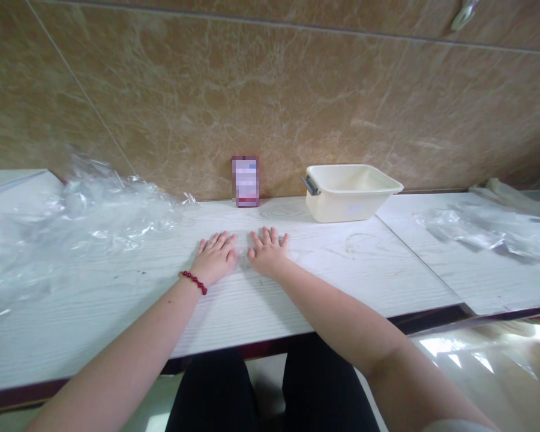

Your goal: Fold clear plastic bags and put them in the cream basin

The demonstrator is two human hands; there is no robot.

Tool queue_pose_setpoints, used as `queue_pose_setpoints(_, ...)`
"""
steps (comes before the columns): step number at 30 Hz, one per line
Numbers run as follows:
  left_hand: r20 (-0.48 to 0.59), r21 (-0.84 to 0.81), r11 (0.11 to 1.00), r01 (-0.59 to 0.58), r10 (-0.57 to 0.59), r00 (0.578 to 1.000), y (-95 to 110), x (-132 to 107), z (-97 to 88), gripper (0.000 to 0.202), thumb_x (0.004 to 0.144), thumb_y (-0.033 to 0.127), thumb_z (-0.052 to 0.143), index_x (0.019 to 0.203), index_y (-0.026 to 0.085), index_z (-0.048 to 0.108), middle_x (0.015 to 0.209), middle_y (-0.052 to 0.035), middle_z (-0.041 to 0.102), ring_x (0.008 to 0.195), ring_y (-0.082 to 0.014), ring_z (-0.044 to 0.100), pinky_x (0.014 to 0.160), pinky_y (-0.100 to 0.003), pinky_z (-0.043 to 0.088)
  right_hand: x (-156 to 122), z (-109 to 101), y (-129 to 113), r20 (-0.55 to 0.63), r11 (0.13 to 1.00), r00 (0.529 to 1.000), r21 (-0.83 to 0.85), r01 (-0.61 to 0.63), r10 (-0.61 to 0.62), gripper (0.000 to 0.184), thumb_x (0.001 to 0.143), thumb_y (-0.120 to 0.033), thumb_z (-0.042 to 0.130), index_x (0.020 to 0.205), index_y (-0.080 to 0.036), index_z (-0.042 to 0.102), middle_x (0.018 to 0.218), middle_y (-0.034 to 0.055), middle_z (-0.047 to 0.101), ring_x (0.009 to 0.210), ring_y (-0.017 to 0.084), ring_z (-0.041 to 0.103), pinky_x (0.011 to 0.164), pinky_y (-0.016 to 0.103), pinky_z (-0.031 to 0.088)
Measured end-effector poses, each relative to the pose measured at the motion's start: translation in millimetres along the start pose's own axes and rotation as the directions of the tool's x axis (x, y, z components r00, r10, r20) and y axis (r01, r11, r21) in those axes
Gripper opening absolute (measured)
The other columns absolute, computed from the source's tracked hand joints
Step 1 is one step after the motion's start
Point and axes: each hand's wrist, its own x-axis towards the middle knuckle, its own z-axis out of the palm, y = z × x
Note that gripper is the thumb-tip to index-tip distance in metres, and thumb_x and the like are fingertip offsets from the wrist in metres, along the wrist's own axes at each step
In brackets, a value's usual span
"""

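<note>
Both palms face down on a white wood-grain table [270,306]. My left hand [215,259] lies flat with its fingers spread, and a dark red bead bracelet [193,281] circles that wrist. Close beside it, my right hand [269,252] also rests flat, fingers apart, holding nothing. Beyond the hands, a phone-like upright rectangle [246,181] leans against the wall, its face blurred into blocks. A cream plastic bin [342,204] with a grey handle [311,185] stands to the right of it; the part of its inside that shows holds nothing.
Clear crinkled plastic bags [99,210] are heaped on the table's left side. More clear plastic [490,225] lies at the right, past a seam in the tabletop. A brown marbled tile wall [270,102] rises along the back edge. My legs [216,390] are under the front edge.
</note>
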Motion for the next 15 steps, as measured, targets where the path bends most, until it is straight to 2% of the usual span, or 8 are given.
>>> queue_pose_setpoints(4,0.026,0.004,1.0,0.03,-0.03,0.999,1,0,-2.8,0.052,0.082,0.045,0.019,0.13,0.025,0.025,0.137,-0.0032,0.021,0.125,-0.0214,0.017,0.099,-0.045,0.01,0,-2,8,-0.002,0.998,0.999,-0.022,-0.051,0.051,0.055,0.08,-0.046,0.014,0.132,-0.027,0.015,0.14,0.004,0.009,0.126,0.028,0.0,0.091,0.058,-0.007)
queue_pose_setpoints(8,0.045,-0.011,1.0,0.007,-0.007,0.999,-2,-1,-5.6,0.063,0.077,0.056,0.021,0.131,0.024,0.022,0.138,-0.0052,0.019,0.125,-0.0224,0.016,0.099,-0.045,0.01,-2,-7,13,0.069,0.995,0.993,-0.021,-0.095,0.096,0.055,0.081,-0.046,0.012,0.133,-0.027,0.012,0.14,0.0004,0.006,0.126,0.029,-0.003,0.09,0.06,-0.006)
queue_pose_setpoints(11,0.044,-0.024,1.0,-0.006,0.007,0.999,-3,-2,-6.4,0.073,0.071,0.065,0.022,0.131,0.024,0.02,0.138,-0.007,0.018,0.125,-0.0239,0.014,0.098,-0.046,0.009,1,-12,16,0.066,0.993,0.991,-0.031,-0.111,0.112,0.057,0.081,-0.049,0.014,0.133,-0.026,0.012,0.14,0.0027,0.006,0.126,0.029,-0.002,0.092,0.059,-0.004)
queue_pose_setpoints(13,0.044,-0.033,0.999,-0.014,0.015,0.999,-4,-3,-6.2,0.077,0.068,0.069,0.022,0.131,0.025,0.02,0.138,-0.0079,0.017,0.125,-0.0249,0.014,0.098,-0.046,0.009,5,-20,22,0.016,0.993,0.993,-0.027,-0.115,0.116,0.058,0.081,-0.05,0.019,0.132,-0.024,0.017,0.139,0.0076,0.012,0.125,0.031,0.004,0.092,0.058,0.002)
queue_pose_setpoints(15,0.04,-0.039,0.999,-0.023,0.024,0.999,-5,-3,-5.6,0.078,0.067,0.07,0.023,0.131,0.026,0.02,0.138,-0.0089,0.017,0.125,-0.026,0.013,0.098,-0.047,0.009,9,-31,32,-0.054,0.998,0.997,0.003,-0.056,0.056,0.055,0.081,-0.046,0.025,0.128,-0.019,0.03,0.132,0.0134,0.027,0.122,0.03,0.02,0.093,0.053,0.014)
